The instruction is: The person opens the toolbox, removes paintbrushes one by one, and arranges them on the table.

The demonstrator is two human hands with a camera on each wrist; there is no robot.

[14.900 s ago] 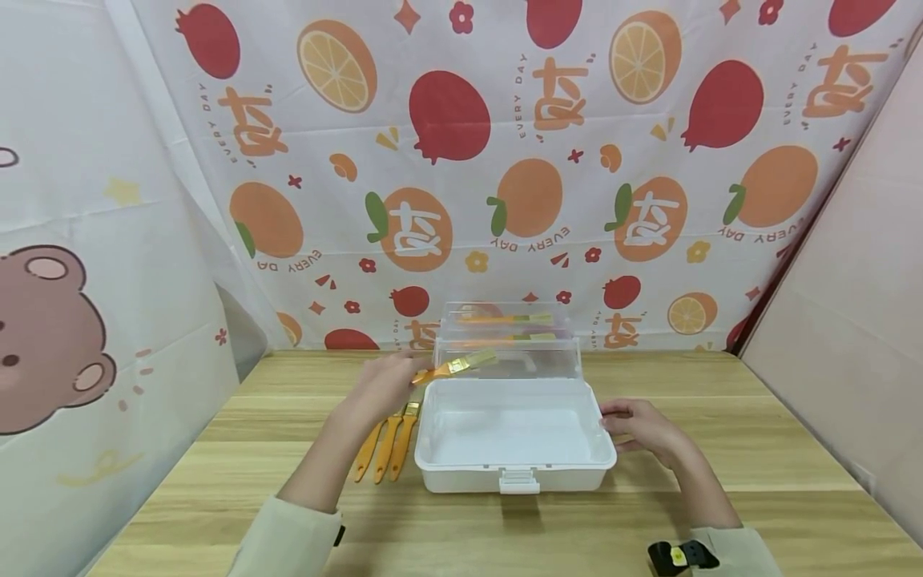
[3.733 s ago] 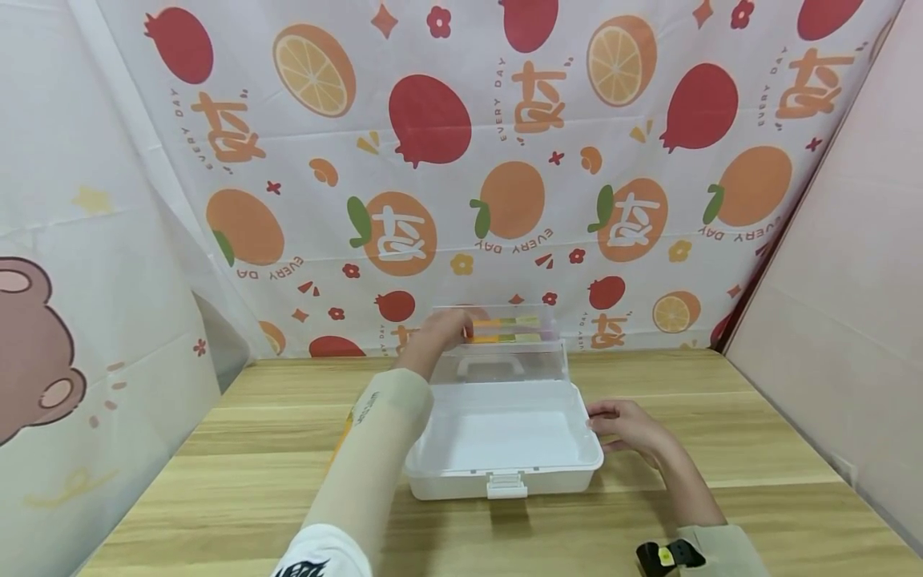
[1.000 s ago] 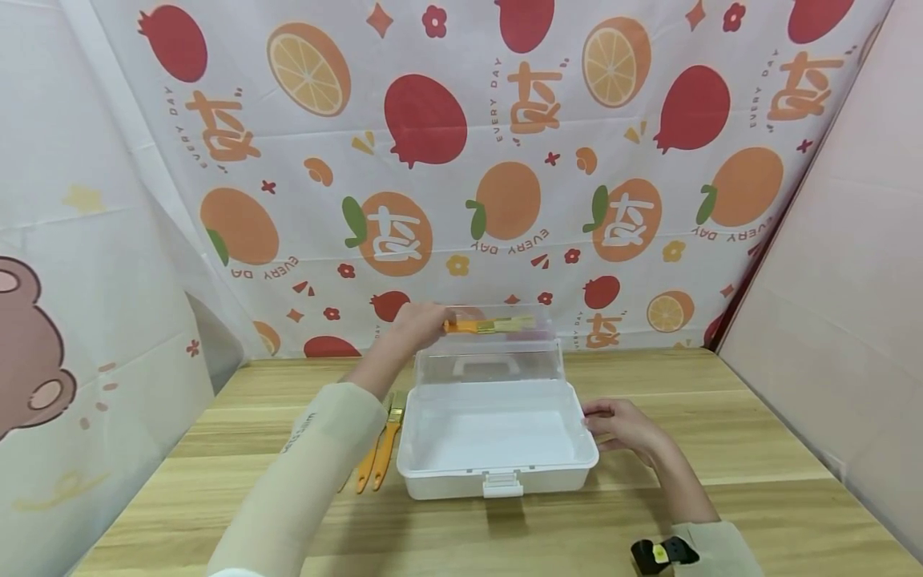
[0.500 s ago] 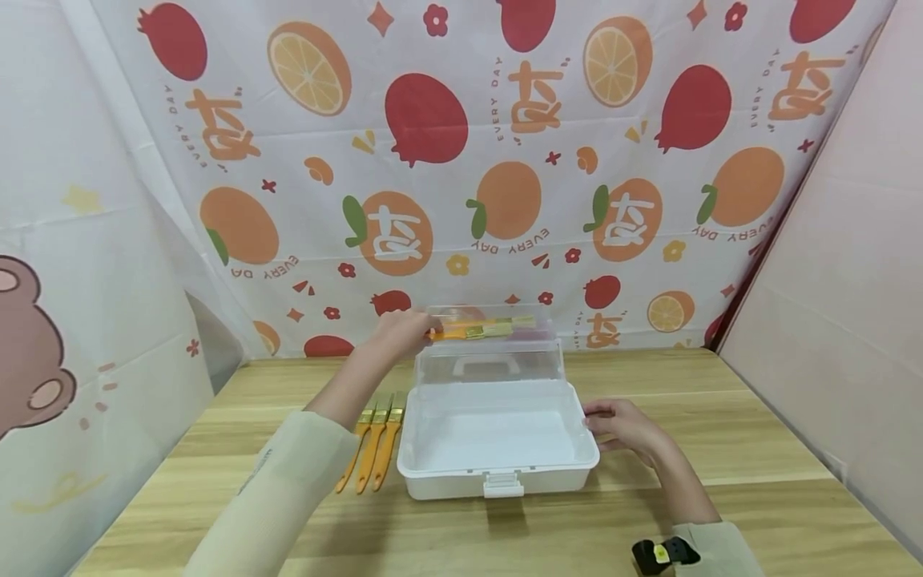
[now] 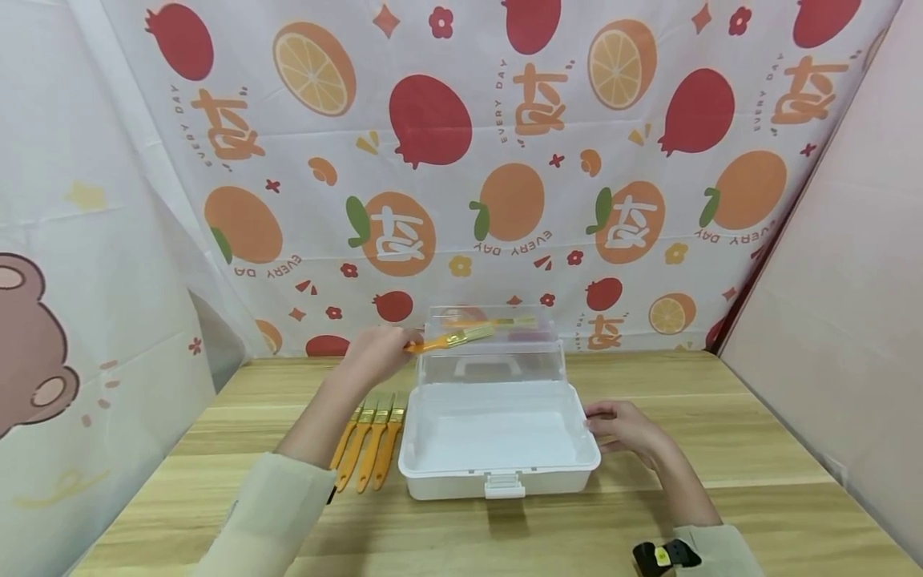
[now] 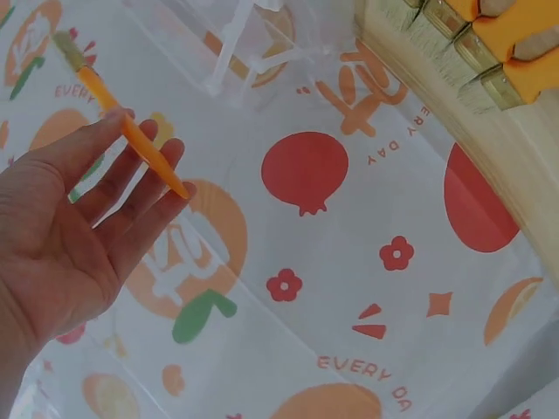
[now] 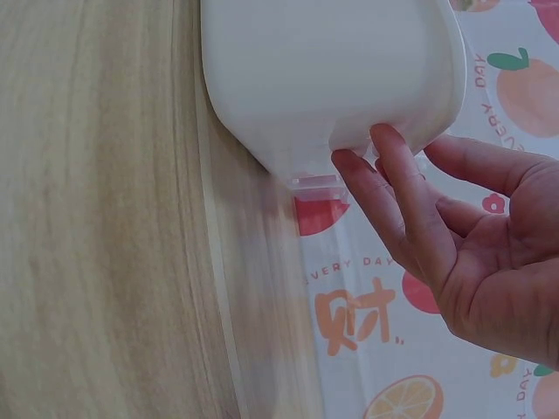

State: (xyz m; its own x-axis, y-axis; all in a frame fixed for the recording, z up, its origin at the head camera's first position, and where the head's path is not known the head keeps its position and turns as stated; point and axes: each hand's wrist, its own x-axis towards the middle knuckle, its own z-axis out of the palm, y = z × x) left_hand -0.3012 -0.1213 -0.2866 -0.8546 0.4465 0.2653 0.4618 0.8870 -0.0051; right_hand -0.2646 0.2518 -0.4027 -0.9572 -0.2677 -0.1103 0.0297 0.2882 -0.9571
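Note:
My left hand (image 5: 380, 353) pinches the orange handle of a paintbrush (image 5: 456, 336) in the head view. It holds the brush at a slant in front of the raised clear lid (image 5: 505, 369), bristles to the right. In the left wrist view, the thumb and fingers grip the brush handle (image 6: 144, 150). Another paintbrush (image 5: 517, 321) lies in the lid's upper compartment. The white box (image 5: 505, 481) stands with its lid raised. My right hand (image 5: 627, 425) touches the box's right side; in the right wrist view the fingertips (image 7: 389, 135) rest on its outer wall.
Several paintbrushes (image 5: 371, 453) with orange handles lie side by side on the wooden table (image 5: 562, 537), left of the box, bristles away from me. A printed fruit cloth (image 5: 461, 200) hangs behind the table. White panels (image 5: 829, 320) stand at both sides.
Since 3.7 s ago, my left hand has drawn one paintbrush out of the lid, leftward and lower. The lid held two brushes then and holds one now. My right hand stays at the box.

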